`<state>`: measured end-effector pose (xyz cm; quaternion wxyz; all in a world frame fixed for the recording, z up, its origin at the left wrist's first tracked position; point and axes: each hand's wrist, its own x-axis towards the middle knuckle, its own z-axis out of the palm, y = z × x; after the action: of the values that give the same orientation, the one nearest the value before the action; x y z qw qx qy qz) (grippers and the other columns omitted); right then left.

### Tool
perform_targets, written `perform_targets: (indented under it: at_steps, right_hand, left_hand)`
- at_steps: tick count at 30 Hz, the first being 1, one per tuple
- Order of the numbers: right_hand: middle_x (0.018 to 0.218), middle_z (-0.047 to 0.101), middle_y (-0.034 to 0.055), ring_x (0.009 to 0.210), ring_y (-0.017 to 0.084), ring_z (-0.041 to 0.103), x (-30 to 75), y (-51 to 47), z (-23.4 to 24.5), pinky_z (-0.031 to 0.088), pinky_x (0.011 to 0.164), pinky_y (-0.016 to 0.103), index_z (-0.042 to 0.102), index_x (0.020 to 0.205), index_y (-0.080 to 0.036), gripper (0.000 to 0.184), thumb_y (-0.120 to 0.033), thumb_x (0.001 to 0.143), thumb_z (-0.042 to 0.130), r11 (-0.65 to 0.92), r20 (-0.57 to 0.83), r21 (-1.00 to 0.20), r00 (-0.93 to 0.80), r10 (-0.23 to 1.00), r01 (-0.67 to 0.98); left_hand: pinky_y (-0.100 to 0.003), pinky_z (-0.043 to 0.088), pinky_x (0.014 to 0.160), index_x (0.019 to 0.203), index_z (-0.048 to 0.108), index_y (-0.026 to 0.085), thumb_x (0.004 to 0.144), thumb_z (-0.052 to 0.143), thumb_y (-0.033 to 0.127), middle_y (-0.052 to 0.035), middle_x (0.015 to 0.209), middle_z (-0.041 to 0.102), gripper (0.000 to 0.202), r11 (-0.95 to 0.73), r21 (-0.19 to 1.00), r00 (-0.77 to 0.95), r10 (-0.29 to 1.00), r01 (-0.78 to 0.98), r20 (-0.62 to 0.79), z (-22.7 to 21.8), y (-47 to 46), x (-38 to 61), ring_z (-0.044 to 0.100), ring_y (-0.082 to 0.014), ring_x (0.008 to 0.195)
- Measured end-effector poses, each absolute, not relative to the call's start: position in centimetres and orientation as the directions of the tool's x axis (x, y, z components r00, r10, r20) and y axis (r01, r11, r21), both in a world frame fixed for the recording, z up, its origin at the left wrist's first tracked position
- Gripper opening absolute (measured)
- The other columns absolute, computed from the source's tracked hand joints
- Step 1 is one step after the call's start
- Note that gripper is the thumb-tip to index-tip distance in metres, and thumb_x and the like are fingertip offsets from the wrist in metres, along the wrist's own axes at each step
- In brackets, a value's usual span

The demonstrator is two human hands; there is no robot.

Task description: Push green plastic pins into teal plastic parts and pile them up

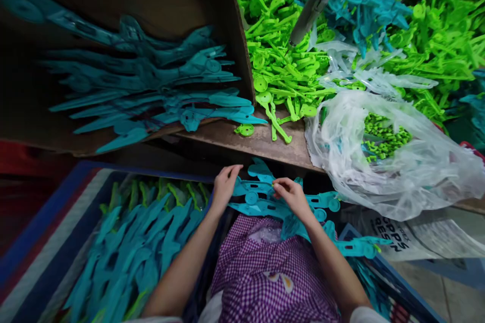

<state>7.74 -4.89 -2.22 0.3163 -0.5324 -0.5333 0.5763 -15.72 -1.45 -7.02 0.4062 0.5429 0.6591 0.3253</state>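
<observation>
Closest to you is your purple checked apron (273, 277), its lap spread beneath the work. At far left, the cardboard box (242, 25) lies with its opening towards you, holding a stack of teal parts (151, 73) on which you can make out no green. Below it, the striped container (49, 227) holds rows of teal pieces (129, 247) with green ends at their upper edge; these look the furthest along.

Your left hand (226, 186) rests with bent fingers at the left end of the teal pieces on your lap (261, 207); whether it grips one, you cannot tell. Those pieces lie between both hands, just in front of the bench (299, 146). Your right hand (291, 196) pinches what seems to be a small green piece (273, 184) over them, so this batch looks partly done.

Behind, the lime-green heap (295, 70) lies loose on the bench, suggesting much is left. Further right, the clear plastic bag (428, 171) gapes around tiny green bits (384, 136), plenty of them unused. Beyond it, the teal cluster (371, 5) shows green tips.
</observation>
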Motion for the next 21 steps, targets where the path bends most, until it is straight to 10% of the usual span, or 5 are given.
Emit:
perform_targets:
  at_steps: [6, 21]
  right_hand:
    - [0.099, 0.069, 0.0048, 0.086, 0.015, 0.065, 6.0, -1.7, -2.5, 0.052, 0.081, 0.026, 0.063, 0.111, -0.018, 0.031, -0.041, 0.093, 0.053, 0.0, -0.109, -0.933, -0.283, 0.953, 0.36]
    - [0.116, 0.066, 0.0083, 0.111, 0.016, 0.06, 6.5, -0.1, -6.3, 0.045, 0.099, 0.026, 0.063, 0.112, -0.018, 0.026, -0.025, 0.096, 0.043, 0.136, -0.037, -0.776, -0.26, 0.965, 0.616]
  left_hand:
    - [-0.027, 0.033, 0.061, 0.065, 0.067, 0.016, 0.072, 0.072, 0.052, -0.0002, 0.054, 0.051, 0.037, 0.094, 0.773, 0.126, 0.967, 0.627, -0.22, -9.3, 3.9, -15.1, 0.051, -0.0171, 0.061]
    - [-0.025, 0.026, 0.055, 0.074, 0.072, 0.014, 0.072, 0.068, 0.055, 0.0011, 0.059, 0.053, 0.042, 0.087, 0.77, 0.236, 0.925, 0.632, -0.298, -11.7, 3.3, -13.4, 0.047, -0.0136, 0.057]
